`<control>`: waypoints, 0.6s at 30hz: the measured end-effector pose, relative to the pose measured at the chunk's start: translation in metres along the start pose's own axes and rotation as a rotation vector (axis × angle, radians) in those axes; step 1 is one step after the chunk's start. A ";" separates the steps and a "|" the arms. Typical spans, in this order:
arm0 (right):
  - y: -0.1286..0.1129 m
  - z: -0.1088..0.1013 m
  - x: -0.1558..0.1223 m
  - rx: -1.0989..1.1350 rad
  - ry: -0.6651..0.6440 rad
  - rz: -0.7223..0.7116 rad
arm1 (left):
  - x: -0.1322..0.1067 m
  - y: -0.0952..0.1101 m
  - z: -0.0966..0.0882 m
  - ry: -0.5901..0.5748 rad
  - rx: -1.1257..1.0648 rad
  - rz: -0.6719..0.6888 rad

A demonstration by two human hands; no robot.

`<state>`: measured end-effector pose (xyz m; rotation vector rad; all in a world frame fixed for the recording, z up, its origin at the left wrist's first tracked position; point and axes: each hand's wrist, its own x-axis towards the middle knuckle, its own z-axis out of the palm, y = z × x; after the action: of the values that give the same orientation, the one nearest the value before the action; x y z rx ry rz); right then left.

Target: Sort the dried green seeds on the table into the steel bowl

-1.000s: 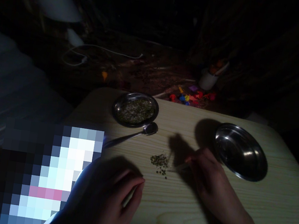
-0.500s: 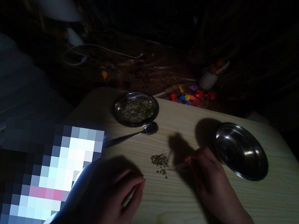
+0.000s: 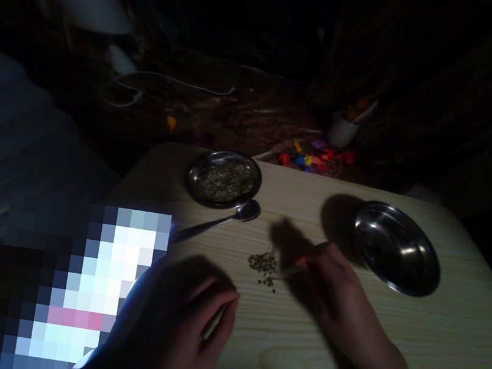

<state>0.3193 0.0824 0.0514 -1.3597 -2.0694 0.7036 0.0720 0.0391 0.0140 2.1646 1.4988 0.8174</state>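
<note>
A small heap of green beans [image 3: 263, 263], perhaps mung beans, lies loose on the light wooden table. From the right, my right hand [image 3: 334, 293] pinches a thin, pale, pointed tool [image 3: 291, 271] whose tip reaches the edge of the heap. The tool's kind is hard to make out in the dim light. My left hand [image 3: 201, 326] rests on the table nearer to me, thumb and forefinger curled together, with nothing visible in them. Beyond the heap lies a metal spoon [image 3: 249, 211]. Behind the spoon, a round metal dish [image 3: 190, 180] holds a greenish, grainy layer.
An empty-looking metal bowl [image 3: 416, 284] stands on the right of the table [image 3: 445, 362]. Past the far edge are colourful small pieces [image 3: 309, 160], a white container [image 3: 342, 132] and a white cable [image 3: 173, 79]. A bright, pixelated patch covers the lower left.
My right hand has shifted slightly left with the thin tool, bringing it closer to the bean heap. My left hand has stayed in place.
</note>
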 end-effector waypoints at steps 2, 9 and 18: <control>0.000 0.001 0.000 0.008 0.005 -0.009 | 0.001 0.001 -0.001 0.000 -0.012 0.009; 0.002 -0.001 0.000 -0.018 0.013 -0.028 | 0.001 0.000 0.000 0.011 0.013 0.035; 0.003 -0.001 0.000 -0.024 -0.018 -0.005 | 0.001 0.000 0.000 -0.005 0.021 -0.001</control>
<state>0.3221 0.0832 0.0501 -1.3657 -2.1009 0.6935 0.0726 0.0399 0.0143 2.1796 1.5124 0.7995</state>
